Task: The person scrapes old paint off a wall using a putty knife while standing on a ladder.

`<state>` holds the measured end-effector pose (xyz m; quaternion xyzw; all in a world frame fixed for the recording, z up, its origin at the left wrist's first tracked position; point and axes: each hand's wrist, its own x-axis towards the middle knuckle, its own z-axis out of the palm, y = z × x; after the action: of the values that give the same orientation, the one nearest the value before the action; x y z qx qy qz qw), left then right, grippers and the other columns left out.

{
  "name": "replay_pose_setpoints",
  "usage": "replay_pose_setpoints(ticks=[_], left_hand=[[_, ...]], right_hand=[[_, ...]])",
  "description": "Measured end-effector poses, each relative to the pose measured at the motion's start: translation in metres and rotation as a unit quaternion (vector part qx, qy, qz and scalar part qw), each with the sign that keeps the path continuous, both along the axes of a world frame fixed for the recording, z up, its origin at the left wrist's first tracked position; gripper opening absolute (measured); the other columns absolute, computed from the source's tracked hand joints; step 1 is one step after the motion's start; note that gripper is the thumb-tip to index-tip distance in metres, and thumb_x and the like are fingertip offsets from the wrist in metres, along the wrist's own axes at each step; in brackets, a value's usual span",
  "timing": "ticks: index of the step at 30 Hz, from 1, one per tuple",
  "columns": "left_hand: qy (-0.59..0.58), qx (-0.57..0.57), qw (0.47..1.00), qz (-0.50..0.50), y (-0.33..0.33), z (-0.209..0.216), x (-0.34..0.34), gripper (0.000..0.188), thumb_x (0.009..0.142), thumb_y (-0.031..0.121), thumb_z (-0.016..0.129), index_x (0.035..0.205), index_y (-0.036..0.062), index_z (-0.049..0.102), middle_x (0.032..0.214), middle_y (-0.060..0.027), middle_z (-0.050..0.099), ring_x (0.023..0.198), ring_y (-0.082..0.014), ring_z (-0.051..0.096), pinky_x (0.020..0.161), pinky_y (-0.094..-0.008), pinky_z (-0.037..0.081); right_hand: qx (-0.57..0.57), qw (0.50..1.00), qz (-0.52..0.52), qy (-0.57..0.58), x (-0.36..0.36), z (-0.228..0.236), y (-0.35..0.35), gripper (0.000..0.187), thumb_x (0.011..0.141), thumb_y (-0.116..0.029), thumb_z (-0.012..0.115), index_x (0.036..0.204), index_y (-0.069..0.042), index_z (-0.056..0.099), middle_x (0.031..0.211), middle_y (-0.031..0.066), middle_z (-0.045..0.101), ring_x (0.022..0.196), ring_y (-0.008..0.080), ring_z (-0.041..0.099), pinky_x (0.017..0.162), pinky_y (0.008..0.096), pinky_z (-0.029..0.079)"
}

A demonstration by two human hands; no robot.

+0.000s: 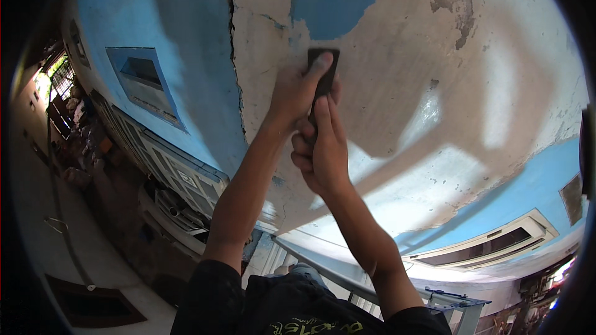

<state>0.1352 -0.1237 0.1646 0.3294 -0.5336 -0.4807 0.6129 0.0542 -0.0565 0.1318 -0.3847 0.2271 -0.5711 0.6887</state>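
Observation:
Both of my hands grip one dark, flat scraper [325, 80], held up against the wall [385, 80]. Its broad end lies just below the lower edge of a patch of blue paint [335, 0]. My left hand [297, 92] is closed round the upper part, its thumb laid along the dark face; motion blurs it slightly. Lower down, my right hand [324, 152] is wrapped round the handle end, which its fingers mostly hide. Around the scraper the wall is bare and pale grey-brown, with ragged paint edges and small flakes.
A long dark crack [234, 56] runs down the wall left of my hands. A metal railing [347, 285] stands close below me. A framed opening [141, 87] is at left, a long window [490, 245] at lower right. A vehicle [180, 211] is below left.

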Motion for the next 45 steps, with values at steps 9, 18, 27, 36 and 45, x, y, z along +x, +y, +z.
replay_pose_setpoints(ticks=[9,18,27,36,45], left_hand=[[0.014,-0.043,0.999,0.007,-0.007,0.006,0.002,0.042,0.092,0.042,0.057,0.071,0.0049,0.061,0.063,-0.0050,0.059,0.056,-0.0134,0.057,0.053,-0.0270,0.044],[0.063,-0.073,0.995,-0.024,-0.007,0.023,0.004,0.038,0.092,0.039,0.059,0.079,0.0037,0.061,0.065,-0.0056,0.059,0.058,-0.0151,0.059,0.052,-0.0278,0.046],[0.123,0.027,0.991,-0.045,-0.005,0.011,0.006,0.034,0.093,0.034,0.059,0.081,0.0023,0.059,0.069,-0.0080,0.060,0.058,-0.0151,0.060,0.050,-0.0280,0.048],[0.113,0.022,0.993,-0.037,-0.008,0.008,0.007,0.037,0.093,0.038,0.058,0.083,0.0023,0.060,0.069,-0.0080,0.062,0.057,-0.0152,0.060,0.051,-0.0270,0.048],[0.133,0.002,0.990,-0.041,-0.010,0.002,-0.003,0.040,0.095,0.040,0.054,0.084,0.0020,0.060,0.070,-0.0091,0.062,0.058,-0.0161,0.060,0.052,-0.0282,0.048]], right_hand=[[-0.019,0.999,-0.016,0.025,0.004,0.008,-0.002,0.044,0.102,-0.037,0.040,0.144,-0.030,0.027,0.068,-0.0065,0.038,0.045,0.0008,0.030,0.034,0.0169,0.020],[-0.039,0.997,-0.023,0.058,0.001,0.022,-0.011,0.050,0.101,-0.037,0.043,0.146,-0.030,0.023,0.069,-0.0053,0.040,0.046,0.0007,0.029,0.035,0.0165,0.020],[-0.001,0.999,0.002,0.037,0.003,0.017,-0.004,0.035,0.101,-0.035,0.044,0.133,-0.020,0.041,0.074,-0.0041,0.042,0.048,0.0019,0.029,0.037,0.0177,0.020],[-0.071,0.997,0.007,-0.026,0.007,0.002,-0.017,0.035,0.102,-0.026,0.040,0.135,-0.020,0.037,0.080,-0.0025,0.044,0.050,0.0027,0.034,0.037,0.0160,0.023],[-0.047,0.992,0.108,-0.051,-0.019,-0.003,-0.013,0.047,0.103,-0.034,0.038,0.148,-0.029,0.024,0.079,-0.0035,0.042,0.049,0.0027,0.031,0.036,0.0159,0.021]])
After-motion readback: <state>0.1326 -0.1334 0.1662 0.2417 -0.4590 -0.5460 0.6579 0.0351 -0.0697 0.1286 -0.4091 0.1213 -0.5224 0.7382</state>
